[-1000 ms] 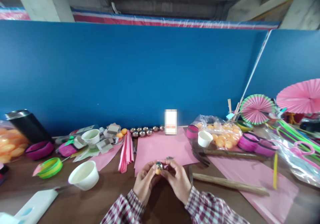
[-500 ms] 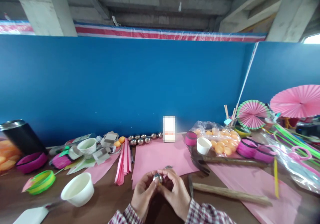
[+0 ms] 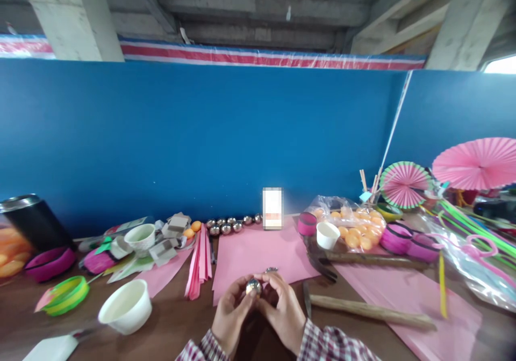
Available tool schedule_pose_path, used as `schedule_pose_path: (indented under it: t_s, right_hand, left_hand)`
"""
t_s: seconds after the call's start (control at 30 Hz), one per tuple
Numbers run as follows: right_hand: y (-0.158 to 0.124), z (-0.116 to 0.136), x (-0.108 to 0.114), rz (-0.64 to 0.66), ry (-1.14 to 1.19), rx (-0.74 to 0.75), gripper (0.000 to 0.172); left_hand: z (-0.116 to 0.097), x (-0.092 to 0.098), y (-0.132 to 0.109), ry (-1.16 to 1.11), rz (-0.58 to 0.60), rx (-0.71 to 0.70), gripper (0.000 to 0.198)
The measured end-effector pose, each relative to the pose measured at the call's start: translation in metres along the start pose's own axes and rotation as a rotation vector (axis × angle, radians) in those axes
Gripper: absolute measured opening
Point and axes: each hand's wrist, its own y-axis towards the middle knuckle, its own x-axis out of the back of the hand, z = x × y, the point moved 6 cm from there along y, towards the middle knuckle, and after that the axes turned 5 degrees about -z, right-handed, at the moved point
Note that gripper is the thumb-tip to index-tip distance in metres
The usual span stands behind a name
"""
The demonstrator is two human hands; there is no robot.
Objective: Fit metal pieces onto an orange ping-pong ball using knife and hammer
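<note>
Between the fingertips of both hands is a shiny steel ball (image 3: 253, 286), held just above the near edge of the pink paper sheet (image 3: 262, 248). My left hand (image 3: 234, 310) is closed on it from the left, thumb against its lower side. From the right, the closed fingers of my right hand (image 3: 284, 307) touch the same ball. A small shiny metal piece (image 3: 271, 269) shows just beyond my right fingertips; its kind is unclear. Several more steel balls (image 3: 226, 228) stand in rows at the paper's far edge.
A hammer (image 3: 371, 311) lies at right, another tool with a wooden handle (image 3: 374, 260) behind it. A bag of orange balls (image 3: 358, 232) and a small white cup (image 3: 328, 235) stand beyond. At left are a white bowl (image 3: 126, 306), folded pink strips (image 3: 198, 269) and a black flask (image 3: 38, 224).
The ball sits slightly differently between my fingertips, with a little more of it showing. Both hands stay in nearly the same place; the view has shifted slightly.
</note>
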Motion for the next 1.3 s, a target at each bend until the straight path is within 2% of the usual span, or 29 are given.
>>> schedule_pose_path:
  t_s: [0.3,0.57,0.93,1.13,1.3]
  right_hand:
    - [0.0001,0.0049,-0.0004,-0.006,-0.026,0.037,0.029]
    - [-0.0017,0.0033,0.0003,-0.008,-0.037,0.032,0.031]
    - [-0.0014,0.0035,-0.0008,-0.020,-0.048,0.039,0.030]
    - [-0.0007,0.0008,-0.0019,-0.005,-0.052,0.006,0.032]
    - [-0.0002,-0.0003,-0.0013,-0.007,-0.055,0.008,0.033]
  left_hand:
    - [-0.0059,-0.0041,-0.0039,-0.015,-0.019,0.005,0.035]
    - [0.0023,0.0021,0.0031,-0.007,0.023,-0.013,0.039]
    - [-0.0045,-0.0035,-0.0045,-0.008,-0.019,-0.017,0.037]
    - [-0.0032,-0.0027,-0.0038,-0.018,-0.007,0.000,0.035]
    - [-0.0011,-0.0036,-0.0026,-0.034,0.048,0.021,0.033]
